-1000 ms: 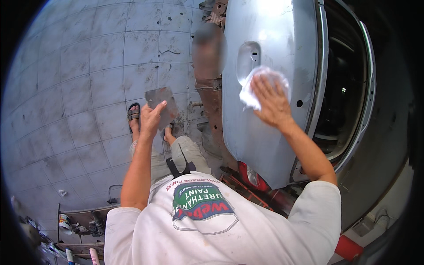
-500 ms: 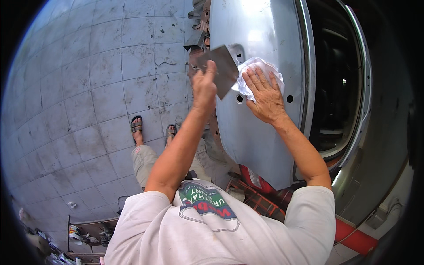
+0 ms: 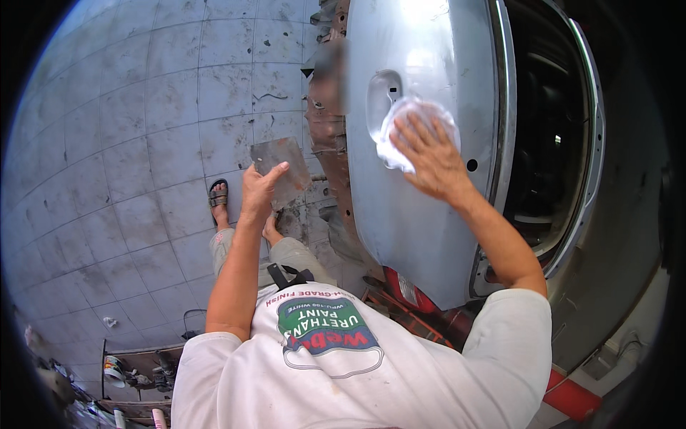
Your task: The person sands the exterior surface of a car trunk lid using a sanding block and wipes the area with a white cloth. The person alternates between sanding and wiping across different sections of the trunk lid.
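My left hand (image 3: pixel 259 187) holds a flat grey square sheet (image 3: pixel 277 153) between thumb and fingers, out over the tiled floor and apart from the car. Whether the sheet is paper or something stiffer, I cannot tell. Fingers stretched, my right hand (image 3: pixel 433 159) presses a crumpled white cloth (image 3: pixel 391 151) onto a silver-grey car body panel (image 3: pixel 411 232). Just above the cloth, an oval recess (image 3: pixel 384 80) with a small square hole shows in the panel. A round dark hole (image 3: pixel 471 165) lies to the right of the hand.
The dark car window (image 3: pixel 547 136) is beyond the panel on the right. Rough brown metal (image 3: pixel 329 107) runs along its left side. A red tail light (image 3: pixel 409 289) sits at the near end. Grey floor tiles (image 3: pixel 171 100) spread leftward; a low shelf (image 3: pixel 136 411) stands lower left.
My left hand has drawn back, left and nearer, carrying the sheet away from the panel. My right hand stays on the cloth, which now covers the hole formerly seen beside it.
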The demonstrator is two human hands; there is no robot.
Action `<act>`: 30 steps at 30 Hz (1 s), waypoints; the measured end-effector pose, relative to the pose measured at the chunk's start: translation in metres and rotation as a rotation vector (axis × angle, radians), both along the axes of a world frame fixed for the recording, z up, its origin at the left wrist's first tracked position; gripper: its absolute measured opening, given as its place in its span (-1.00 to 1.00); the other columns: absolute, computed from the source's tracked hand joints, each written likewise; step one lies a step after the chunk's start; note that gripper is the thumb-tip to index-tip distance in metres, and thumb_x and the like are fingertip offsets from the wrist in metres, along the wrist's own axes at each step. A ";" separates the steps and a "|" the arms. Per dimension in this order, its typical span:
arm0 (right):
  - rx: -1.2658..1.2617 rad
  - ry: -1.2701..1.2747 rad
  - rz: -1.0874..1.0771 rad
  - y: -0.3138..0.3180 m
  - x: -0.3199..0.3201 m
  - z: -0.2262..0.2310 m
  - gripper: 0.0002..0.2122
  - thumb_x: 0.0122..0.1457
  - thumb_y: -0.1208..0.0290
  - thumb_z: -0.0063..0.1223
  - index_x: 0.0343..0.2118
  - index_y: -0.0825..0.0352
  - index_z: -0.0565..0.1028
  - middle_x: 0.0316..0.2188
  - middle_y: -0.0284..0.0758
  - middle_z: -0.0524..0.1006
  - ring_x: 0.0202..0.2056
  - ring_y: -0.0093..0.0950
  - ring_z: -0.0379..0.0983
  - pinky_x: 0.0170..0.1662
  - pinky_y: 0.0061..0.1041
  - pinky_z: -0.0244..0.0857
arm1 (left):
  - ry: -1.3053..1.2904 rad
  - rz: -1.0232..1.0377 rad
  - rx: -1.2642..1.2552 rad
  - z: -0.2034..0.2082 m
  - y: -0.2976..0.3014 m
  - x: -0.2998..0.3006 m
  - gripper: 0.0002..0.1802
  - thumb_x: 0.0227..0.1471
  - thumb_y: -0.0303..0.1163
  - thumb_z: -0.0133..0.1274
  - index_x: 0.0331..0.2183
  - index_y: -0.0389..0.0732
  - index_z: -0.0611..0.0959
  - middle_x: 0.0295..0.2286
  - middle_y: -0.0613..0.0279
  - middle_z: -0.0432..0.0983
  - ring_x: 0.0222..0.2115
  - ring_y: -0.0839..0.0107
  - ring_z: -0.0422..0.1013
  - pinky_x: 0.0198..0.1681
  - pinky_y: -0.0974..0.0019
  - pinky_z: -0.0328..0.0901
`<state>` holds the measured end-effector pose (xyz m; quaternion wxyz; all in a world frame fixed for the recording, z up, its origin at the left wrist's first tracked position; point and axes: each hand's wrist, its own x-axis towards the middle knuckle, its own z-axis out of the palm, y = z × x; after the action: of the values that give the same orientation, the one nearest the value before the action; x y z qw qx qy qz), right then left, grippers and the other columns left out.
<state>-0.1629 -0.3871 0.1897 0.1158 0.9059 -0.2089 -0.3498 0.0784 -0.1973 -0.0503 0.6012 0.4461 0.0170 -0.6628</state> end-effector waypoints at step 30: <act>-0.155 -0.772 -0.168 -0.143 0.002 0.047 -0.27 0.33 -0.23 -0.34 0.31 0.27 0.44 0.37 -0.11 0.35 0.45 -0.10 0.11 0.48 0.03 -0.24 | -0.182 -0.001 -0.181 0.114 -0.184 -0.113 -0.55 0.00 -0.49 0.31 -0.06 -0.38 0.59 -0.26 0.05 0.62 -0.35 0.34 0.60 -0.34 0.23 0.59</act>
<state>-0.1610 -0.5301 0.2368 0.0680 0.9390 -0.3362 0.0250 -0.0342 -0.3811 0.0632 0.6375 0.4485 -0.0978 -0.6188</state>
